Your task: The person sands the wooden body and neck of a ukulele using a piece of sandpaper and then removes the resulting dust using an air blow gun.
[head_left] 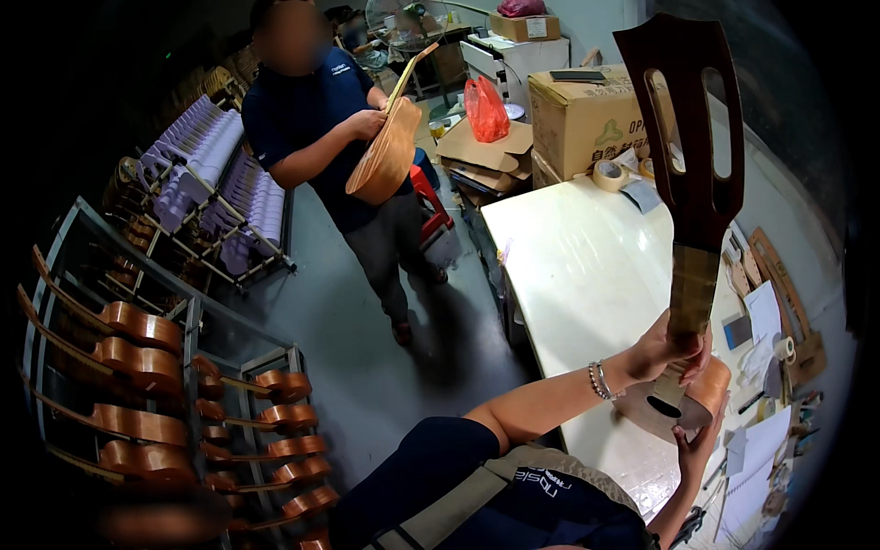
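Note:
Upright in front of me is an unstrung wooden ukulele, its dark slotted headstock (692,197) towering close to the camera. Its neck (692,293) has a tan, tape-like covering over the fretboard. My left hand (669,351), with a beaded bracelet at the wrist, is wrapped around the lower neck. Below it is the pale wooden body (646,411) with a dark soundhole. My right hand (698,442) grips the body's edge, thumb on the front and the other fingers partly hidden. The body is over the white worktable (559,247); whether it rests there I cannot tell.
Tape rolls (609,175), papers (759,467) and tools lie on the table, with a cardboard box (582,115) behind. A person (307,119) stands across the aisle holding another ukulele (390,151). Racks of wooden instruments (137,357) and purple parts (197,151) line the left.

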Available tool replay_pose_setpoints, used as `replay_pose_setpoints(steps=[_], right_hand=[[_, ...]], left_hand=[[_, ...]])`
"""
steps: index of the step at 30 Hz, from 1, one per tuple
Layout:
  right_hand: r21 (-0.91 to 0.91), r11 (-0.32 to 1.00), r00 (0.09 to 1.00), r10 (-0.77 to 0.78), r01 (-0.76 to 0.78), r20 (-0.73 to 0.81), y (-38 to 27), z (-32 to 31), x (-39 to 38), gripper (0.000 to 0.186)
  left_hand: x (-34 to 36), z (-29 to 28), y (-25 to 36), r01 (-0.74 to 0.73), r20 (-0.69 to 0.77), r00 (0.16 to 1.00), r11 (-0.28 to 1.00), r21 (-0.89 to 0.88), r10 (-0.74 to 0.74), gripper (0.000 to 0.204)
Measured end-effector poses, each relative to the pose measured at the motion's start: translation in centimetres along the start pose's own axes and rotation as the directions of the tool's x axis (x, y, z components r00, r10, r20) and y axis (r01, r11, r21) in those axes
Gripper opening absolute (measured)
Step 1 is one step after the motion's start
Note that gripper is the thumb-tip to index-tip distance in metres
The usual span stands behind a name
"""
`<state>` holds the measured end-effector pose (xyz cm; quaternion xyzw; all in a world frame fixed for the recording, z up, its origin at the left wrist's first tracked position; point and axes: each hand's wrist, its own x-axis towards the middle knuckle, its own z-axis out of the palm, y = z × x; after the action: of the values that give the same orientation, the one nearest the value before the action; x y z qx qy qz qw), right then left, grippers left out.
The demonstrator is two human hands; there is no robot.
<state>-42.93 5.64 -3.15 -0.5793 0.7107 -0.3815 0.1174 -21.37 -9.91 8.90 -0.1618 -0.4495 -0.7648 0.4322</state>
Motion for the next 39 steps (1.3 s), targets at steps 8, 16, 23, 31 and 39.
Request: replay_pose_setpoints(steps=[8,16,23,31,39], right_hand=[[-0.012,0.998,0.998,-0.069,0.07,0.01,0.6,-0.1,0.0,0.109],[0.059,0.998,1.0,-0.026,0.027,-0.012,0.2,0.1,-0.1,0.11],[0.003,1.0,0.999,0.012,-0.012,-0.04,-0.1,0.2,-0.5,0.111],[0.024,0.997,0.996,0.07,-0.069,-0.054,-0.9,0.2,-1.0,0.107],[0.132,0.989,0.994,0.077,-0.067,-0.074,-1.2,0.2,-1.3,0.106]], left_hand=[[0.2,0.4,0.2,-0.003,-0.001,1.0,1.0,0.024,0.003,0.045],[-0.1,0.5,0.2,-0.016,-0.015,1.0,1.0,0.022,0.016,0.043],[0.0,0.0,-0.2,-0.002,0.006,1.0,1.0,0.016,0.002,0.043],[0.6,0.2,-0.5,0.008,0.026,1.0,1.0,0.003,-0.008,0.043],[0.9,0.6,-0.7,0.01,0.041,0.999,1.0,0.001,-0.01,0.043]])
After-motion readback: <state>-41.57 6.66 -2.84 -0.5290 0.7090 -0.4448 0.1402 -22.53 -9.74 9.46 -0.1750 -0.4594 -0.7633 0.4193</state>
